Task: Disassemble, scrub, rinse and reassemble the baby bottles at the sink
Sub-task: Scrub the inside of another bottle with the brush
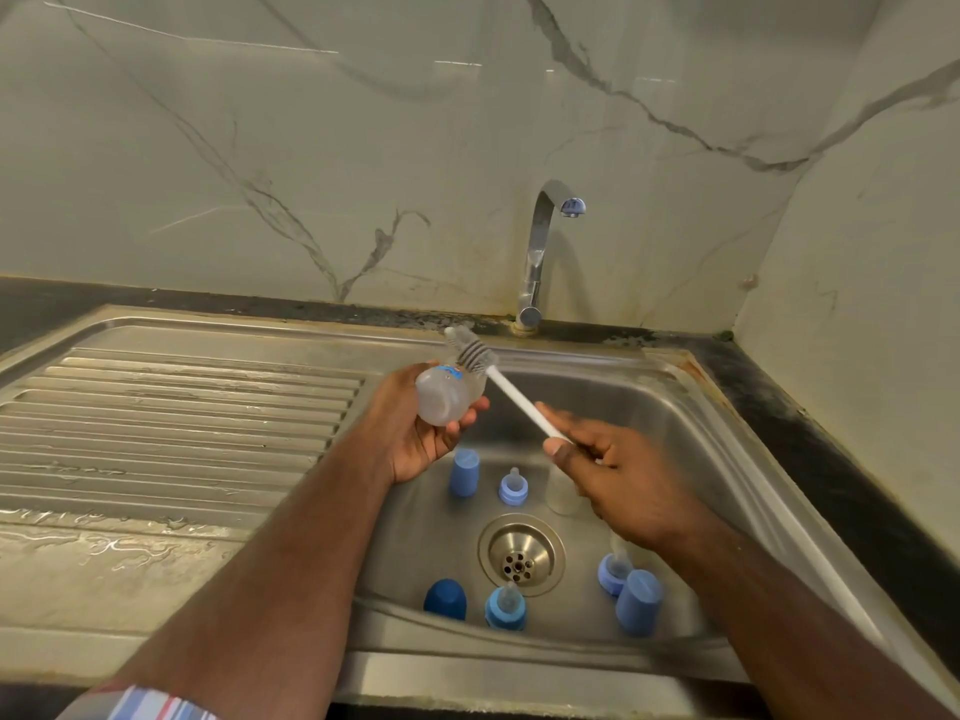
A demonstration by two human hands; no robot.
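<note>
Bottle (451,394) in my left hand (410,433), held over the far left corner of the sink (649,407), base toward me, fingers curled round its body. Right hand (608,470) pinches the near end of the white brush handle (519,402) between thumb and fingertips; the bristle head (470,351) sits at the far end of the bottle, at or just beside the mouth, and I cannot tell whether it is inside yet. Tap (545,241) shows no water running. Down in the basin, parts lie scattered round the drain (521,556): a light blue cap (464,472) and a teat ring (513,485) on the far side, a dark blue cap (445,599) and a second teat ring (505,605) near me, another cap (639,602) and ring (612,574) at near right, and a clear bottle body (563,493) partly hidden behind my right hand. Risks, as I judge them: the grip so far back on the handle gives little control, so the head may skid off the rim and flick water. A wet bottle could slip and drop onto the parts below. Mixed caps and rings may get mismatched at reassembly.
</note>
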